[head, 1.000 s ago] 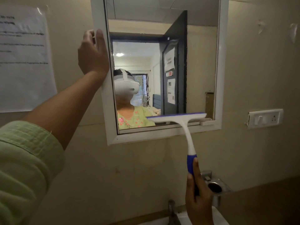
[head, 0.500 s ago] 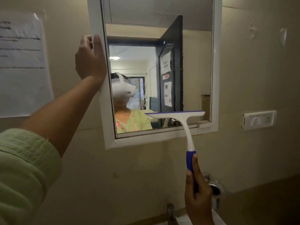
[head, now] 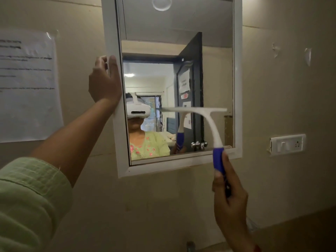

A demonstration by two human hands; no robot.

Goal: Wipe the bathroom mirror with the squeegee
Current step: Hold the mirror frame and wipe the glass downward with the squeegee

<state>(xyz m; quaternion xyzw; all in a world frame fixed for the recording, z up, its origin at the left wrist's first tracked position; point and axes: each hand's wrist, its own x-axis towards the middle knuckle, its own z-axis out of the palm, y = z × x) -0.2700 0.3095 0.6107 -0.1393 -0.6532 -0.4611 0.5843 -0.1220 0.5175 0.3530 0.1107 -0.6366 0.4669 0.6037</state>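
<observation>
A white-framed mirror (head: 237,88) hangs on the beige wall and reflects a person, a dark door and a lit corridor. My left hand (head: 104,82) grips the left side of the frame, fingers wrapped over its edge. My right hand (head: 230,199) holds the blue grip of a white squeegee (head: 211,122). Its blade lies level across the right half of the glass, roughly a third of the way up from the bottom edge; whether it touches the glass I cannot tell.
A printed paper sheet (head: 27,84) is taped to the wall left of the mirror. A white switch and socket plate (head: 287,144) sits on the wall at the right. A tap top (head: 190,246) shows at the bottom edge.
The squeegee blade has risen from the mirror's bottom edge to higher on the glass. My right hand lifted with it. My left hand stays on the frame; the camera tilted upward.
</observation>
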